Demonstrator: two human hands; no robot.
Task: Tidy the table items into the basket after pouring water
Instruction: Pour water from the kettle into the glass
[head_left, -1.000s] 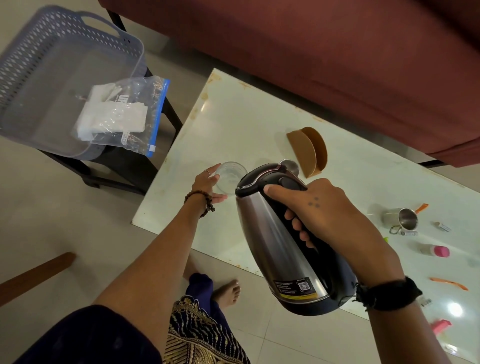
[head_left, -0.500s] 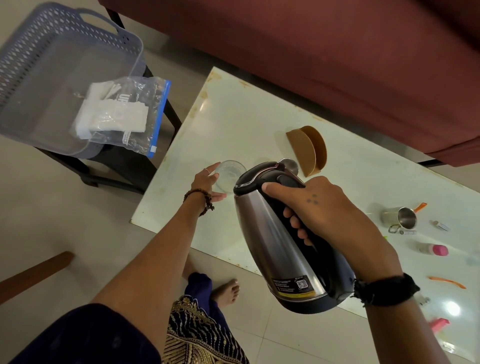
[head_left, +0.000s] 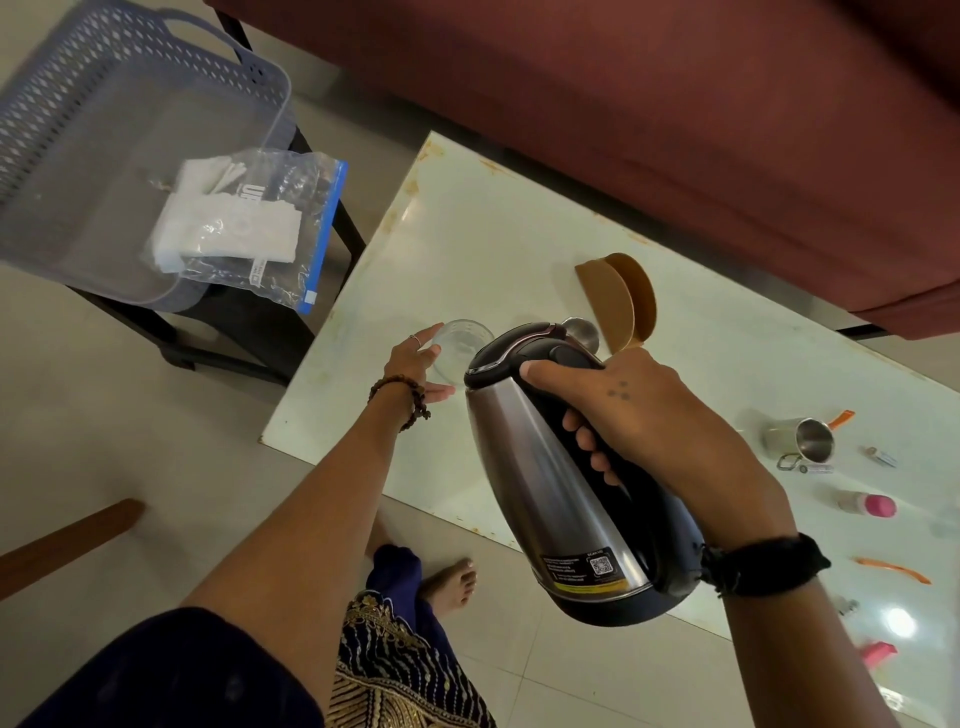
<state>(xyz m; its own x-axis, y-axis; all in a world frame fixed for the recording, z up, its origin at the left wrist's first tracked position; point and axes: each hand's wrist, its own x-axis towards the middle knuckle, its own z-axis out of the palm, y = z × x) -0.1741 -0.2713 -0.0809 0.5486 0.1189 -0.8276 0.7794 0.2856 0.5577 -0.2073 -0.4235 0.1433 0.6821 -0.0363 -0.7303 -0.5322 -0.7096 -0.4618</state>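
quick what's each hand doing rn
Left hand: fingers straight, touching the glass.
Right hand: gripping the kettle by its handle.

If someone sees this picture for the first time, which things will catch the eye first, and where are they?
The steel kettle fills the centre, tilted toward a clear glass at the near-left part of the white table; the right hand grips its black handle, and the left hand touches the glass. At upper left, a grey basket holds a plastic bag.
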